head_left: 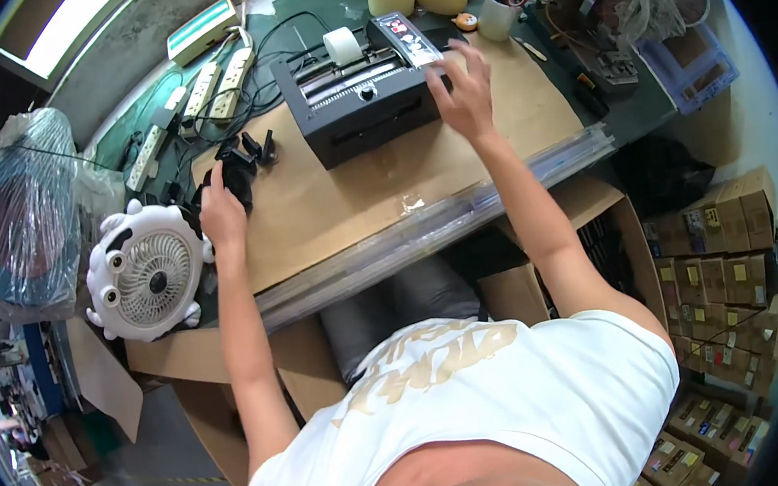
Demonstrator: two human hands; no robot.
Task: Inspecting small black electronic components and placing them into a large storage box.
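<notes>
The black box-shaped machine (360, 107) stands at the far middle of the worktop (348, 196), with a white roll (343, 46) on top. The right hand (464, 97) rests on its right edge, fingers spread wide, holding nothing. The left hand (222, 211) closes on small black parts (236, 168); its grip is partly hidden. A cup (498, 13) behind holds pens. Cardboard boxes (720, 270) at right are cut off.

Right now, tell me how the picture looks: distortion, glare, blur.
Head view: heavy fisheye, the bench edge bows and the corners go black; the skylight at top left is blown out; plastic on the bag glints; the right hand on the black machine is slightly smeared, the left hand sharper.
</notes>
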